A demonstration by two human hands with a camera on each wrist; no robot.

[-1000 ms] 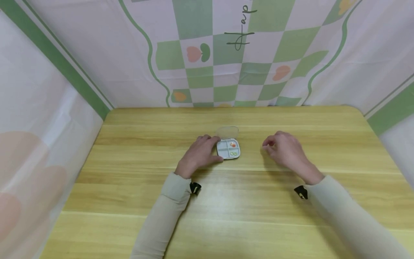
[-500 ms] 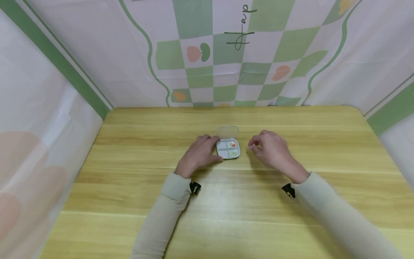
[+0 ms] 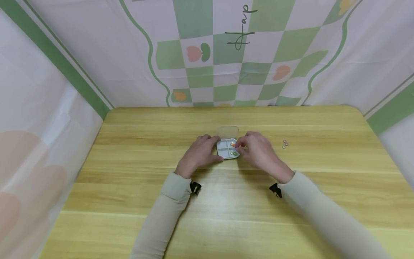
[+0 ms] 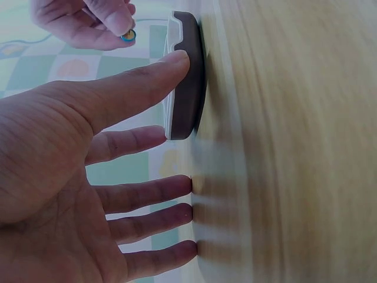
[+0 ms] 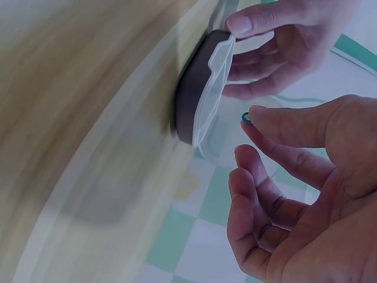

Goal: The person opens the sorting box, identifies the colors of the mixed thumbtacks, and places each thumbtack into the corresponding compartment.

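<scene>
A small four-compartment pill box (image 3: 223,153) lies on the table with its clear lid (image 3: 227,132) raised at the back. Small orange and white pieces (image 3: 233,144) sit in its back right compartment, green ones (image 3: 233,153) in the front right. My left hand (image 3: 199,153) holds the box between thumb and index finger; its other fingertips rest on the table. Over the box's right side, my right hand (image 3: 258,149) pinches a tiny round teal-rimmed piece (image 4: 128,36) between thumb and index finger. In the right wrist view, that teal piece (image 5: 246,118) hangs above the open compartments.
Three tiny round pieces (image 3: 285,144) lie on the wooden table (image 3: 223,223) to the right of my right hand. A green and white checked curtain (image 3: 226,72) stands behind the table's back edge, and more cloth hangs at both sides.
My right hand has moved left across the table to over the pill box. The three loose pieces it covered now show. My left hand and the box have stayed put.
</scene>
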